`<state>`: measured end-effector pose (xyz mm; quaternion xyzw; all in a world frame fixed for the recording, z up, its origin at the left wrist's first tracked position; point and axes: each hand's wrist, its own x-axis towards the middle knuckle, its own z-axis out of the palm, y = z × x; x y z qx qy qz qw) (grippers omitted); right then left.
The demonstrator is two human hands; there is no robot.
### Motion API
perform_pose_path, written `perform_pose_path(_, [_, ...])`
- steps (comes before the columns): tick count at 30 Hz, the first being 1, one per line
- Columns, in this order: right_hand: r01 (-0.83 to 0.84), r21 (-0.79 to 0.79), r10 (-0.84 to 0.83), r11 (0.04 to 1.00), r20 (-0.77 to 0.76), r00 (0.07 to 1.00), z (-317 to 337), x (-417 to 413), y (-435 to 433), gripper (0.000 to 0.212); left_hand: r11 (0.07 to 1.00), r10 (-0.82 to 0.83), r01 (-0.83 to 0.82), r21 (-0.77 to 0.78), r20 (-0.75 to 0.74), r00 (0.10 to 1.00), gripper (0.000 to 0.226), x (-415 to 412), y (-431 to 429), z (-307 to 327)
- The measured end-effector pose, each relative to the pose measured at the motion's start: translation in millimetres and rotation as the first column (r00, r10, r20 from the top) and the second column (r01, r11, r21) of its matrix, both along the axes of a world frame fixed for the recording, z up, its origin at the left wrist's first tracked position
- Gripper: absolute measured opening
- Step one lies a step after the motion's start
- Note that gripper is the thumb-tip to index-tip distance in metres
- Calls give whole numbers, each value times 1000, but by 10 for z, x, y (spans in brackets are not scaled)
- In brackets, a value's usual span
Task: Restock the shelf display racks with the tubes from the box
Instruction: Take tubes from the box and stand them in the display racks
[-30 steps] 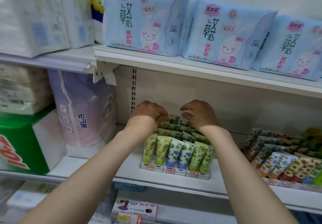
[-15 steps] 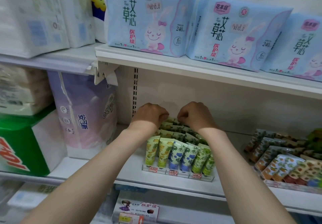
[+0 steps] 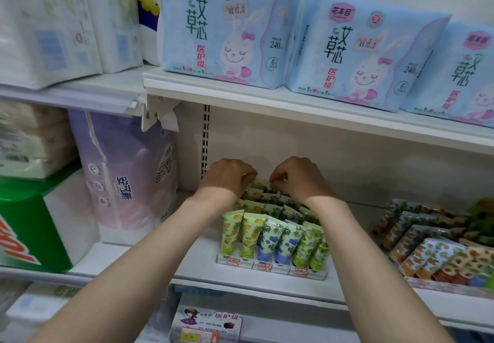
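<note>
progress: late, we judge | our left hand [image 3: 228,179] and right hand [image 3: 296,179] both curled, pinching back-row tops of small floral-print plastic tubes [image 3: 272,238] in clear tiered acrylic rack [image 3: 283,268]; visible rows look full | box not in view; remaining stock unknown

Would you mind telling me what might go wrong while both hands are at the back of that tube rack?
1. The right forearm passes close over the front-row tubes; a dip might tip them over the rack lip.
2. The left hand and right hand pinch the back-row tubes in a tightly packed row, so neighbouring tubes may be pushed askew.
</note>
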<state>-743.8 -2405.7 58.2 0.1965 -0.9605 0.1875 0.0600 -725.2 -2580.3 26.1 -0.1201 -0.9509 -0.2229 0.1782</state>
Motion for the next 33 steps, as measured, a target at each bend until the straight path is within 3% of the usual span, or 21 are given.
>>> perform_pose_path(9, [60,28,-58,998,-53,997,-30,6,11,16,1000,-13,13,15,16,1000,21,-23,11,22])
perform_pose_path(26, [1,36,-1,999,-20,1000,-16,52,50,15,1000,-12,12,23,-6,1000,21,-23,0,-6])
perform_pose_path(33, [23,-81,-35,996,-143,989,-30,205,129,17,988,-95,116,102,-194,976,13,173,42,58])
